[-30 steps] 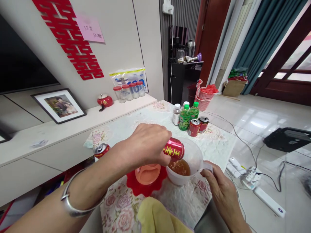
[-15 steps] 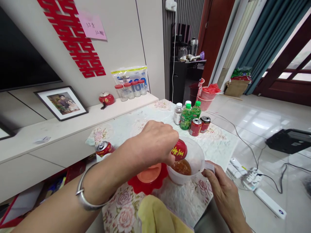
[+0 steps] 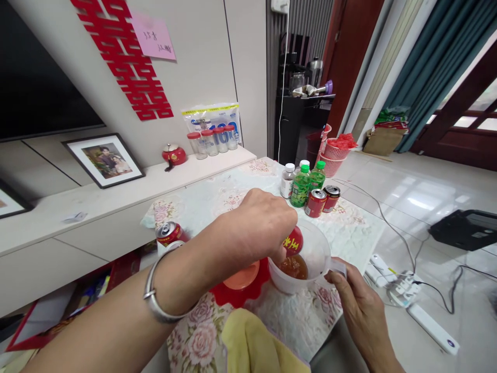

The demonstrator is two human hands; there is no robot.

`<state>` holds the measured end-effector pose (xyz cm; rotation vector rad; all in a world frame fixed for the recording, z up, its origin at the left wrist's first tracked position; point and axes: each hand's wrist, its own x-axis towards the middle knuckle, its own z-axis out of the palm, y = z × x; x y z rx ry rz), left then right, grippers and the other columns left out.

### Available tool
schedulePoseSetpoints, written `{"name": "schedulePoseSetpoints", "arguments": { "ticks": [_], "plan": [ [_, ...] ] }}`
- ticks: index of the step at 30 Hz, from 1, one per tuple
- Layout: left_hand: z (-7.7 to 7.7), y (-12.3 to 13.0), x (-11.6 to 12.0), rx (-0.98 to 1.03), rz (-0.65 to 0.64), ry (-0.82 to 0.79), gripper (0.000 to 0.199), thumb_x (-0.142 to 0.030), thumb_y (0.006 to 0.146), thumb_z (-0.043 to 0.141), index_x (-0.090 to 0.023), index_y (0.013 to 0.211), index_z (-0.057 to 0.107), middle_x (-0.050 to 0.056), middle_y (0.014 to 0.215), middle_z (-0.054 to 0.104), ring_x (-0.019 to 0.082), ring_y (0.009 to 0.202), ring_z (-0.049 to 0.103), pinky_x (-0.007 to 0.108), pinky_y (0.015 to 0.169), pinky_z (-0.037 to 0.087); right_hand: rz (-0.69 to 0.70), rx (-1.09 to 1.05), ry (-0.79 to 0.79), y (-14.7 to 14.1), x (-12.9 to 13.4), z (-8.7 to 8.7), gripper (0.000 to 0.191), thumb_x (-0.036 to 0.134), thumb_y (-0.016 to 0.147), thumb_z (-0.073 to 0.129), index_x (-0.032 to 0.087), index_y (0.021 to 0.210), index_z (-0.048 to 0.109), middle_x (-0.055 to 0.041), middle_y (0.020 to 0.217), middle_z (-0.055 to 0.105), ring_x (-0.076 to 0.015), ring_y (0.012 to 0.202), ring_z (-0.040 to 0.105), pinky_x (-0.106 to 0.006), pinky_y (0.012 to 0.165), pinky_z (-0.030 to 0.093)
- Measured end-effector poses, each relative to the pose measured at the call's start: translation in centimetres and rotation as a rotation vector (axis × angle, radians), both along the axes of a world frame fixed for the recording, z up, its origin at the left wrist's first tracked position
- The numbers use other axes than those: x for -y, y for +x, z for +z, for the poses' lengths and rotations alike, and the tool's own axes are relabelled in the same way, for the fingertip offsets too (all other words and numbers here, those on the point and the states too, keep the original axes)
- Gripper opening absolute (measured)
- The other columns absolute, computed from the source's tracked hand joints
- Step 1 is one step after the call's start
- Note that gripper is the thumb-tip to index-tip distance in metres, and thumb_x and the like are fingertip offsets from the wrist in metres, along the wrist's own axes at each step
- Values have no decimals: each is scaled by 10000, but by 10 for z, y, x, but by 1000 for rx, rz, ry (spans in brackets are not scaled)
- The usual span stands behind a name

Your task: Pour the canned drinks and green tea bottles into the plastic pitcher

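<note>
My left hand (image 3: 266, 223) is wrapped round a red drink can (image 3: 295, 241) with yellow characters, tilted mouth-down over a clear plastic measuring jug (image 3: 321, 248). Brown liquid (image 3: 298, 267) with a disturbed surface lies in the bottom of the jug. The can's mouth is hidden from me. On the jug's right side, my right hand (image 3: 359, 303) grips its handle. Left of the jug, partly under my left forearm, a red scalloped tray (image 3: 236, 298) has an orange round dish (image 3: 244, 276) on it.
Green-capped bottles (image 3: 300, 189) and two red cans (image 3: 316, 203) stand behind the jug. Another red can (image 3: 169, 233) is at the table's left. A yellow cloth (image 3: 258, 344) lies in front. Lidded jars (image 3: 209, 143) and a photo frame (image 3: 104, 160) occupy the cabinet.
The can is tipped more steeply, and my left hand has shifted slightly right. The liquid's surface looks less foamy. My right hand keeps its grip; the view has turned slightly.
</note>
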<state>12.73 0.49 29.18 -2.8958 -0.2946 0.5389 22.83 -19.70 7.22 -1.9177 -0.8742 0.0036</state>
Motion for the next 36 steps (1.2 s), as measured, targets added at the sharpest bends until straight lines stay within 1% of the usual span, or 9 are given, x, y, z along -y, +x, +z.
{"name": "schedulePoseSetpoints", "arguments": {
  "ticks": [6, 10, 13, 19, 22, 26, 29, 33, 36],
  "plan": [
    [5, 1, 7, -1, 31, 0, 284, -421, 798, 855, -207, 979, 811, 78, 955, 788, 237, 792, 681, 325, 616, 435, -6, -12, 0, 0, 0, -2, 457, 628, 989, 548, 222, 1042, 752, -42, 982, 758, -168, 820, 698, -237, 780, 581],
    [0, 2, 4, 16, 35, -33, 256, -374, 788, 853, -209, 979, 815, 94, 976, 789, 253, 835, 695, 339, 677, 483, -11, -19, -1, 1, 1, -1, 463, 640, 982, 557, 226, 1054, 754, -37, 973, 758, -170, 813, 699, -241, 781, 580],
    [-7, 3, 1, 42, 33, -59, 256, -368, 763, 858, -219, 965, 808, 97, 985, 789, 267, 866, 694, 348, 702, 487, -13, -23, -6, 1, 1, 0, 472, 649, 979, 558, 228, 1062, 755, -34, 940, 756, -175, 796, 700, -249, 778, 580],
    [-17, 3, 0, 115, 16, -76, 235, -360, 730, 878, -208, 891, 799, 95, 924, 781, 271, 806, 683, 359, 659, 450, -12, -19, -4, 1, 1, 2, 460, 640, 980, 558, 233, 1058, 758, -24, 951, 768, -167, 799, 712, -235, 770, 577],
    [-18, 3, 0, 87, -13, -91, 248, -403, 744, 884, -210, 872, 793, 88, 915, 780, 253, 790, 674, 352, 653, 443, -7, -6, 3, 2, 0, 2, 424, 611, 979, 572, 239, 1054, 761, -9, 951, 771, -150, 793, 713, -209, 762, 571],
    [-15, 3, 2, 87, -13, -69, 240, -397, 771, 853, -214, 912, 790, 91, 965, 782, 257, 804, 671, 349, 627, 429, -7, 9, 10, 2, 0, 0, 402, 589, 985, 579, 241, 1068, 762, -1, 943, 771, -141, 778, 709, -199, 769, 571],
    [-14, 3, 2, 61, -10, -78, 230, -372, 764, 863, -206, 905, 788, 88, 943, 777, 253, 793, 673, 348, 624, 433, -5, 19, 18, 2, 0, -1, 380, 572, 985, 590, 245, 1075, 762, 8, 951, 771, -125, 777, 707, -178, 767, 564],
    [-20, 2, 0, 74, -38, -111, 231, -382, 773, 848, -196, 888, 773, 89, 921, 770, 268, 791, 686, 351, 604, 420, -2, 23, 22, 2, 1, -1, 378, 564, 989, 584, 241, 1067, 763, 8, 930, 768, -122, 759, 702, -174, 755, 562],
    [-26, -1, -4, 105, -40, -108, 291, -411, 780, 831, -187, 952, 759, 97, 953, 767, 282, 802, 693, 355, 597, 413, 1, 26, 24, 3, 2, 0, 379, 565, 991, 580, 243, 1073, 763, 11, 923, 768, -120, 761, 705, -171, 751, 562]
  ]
}}
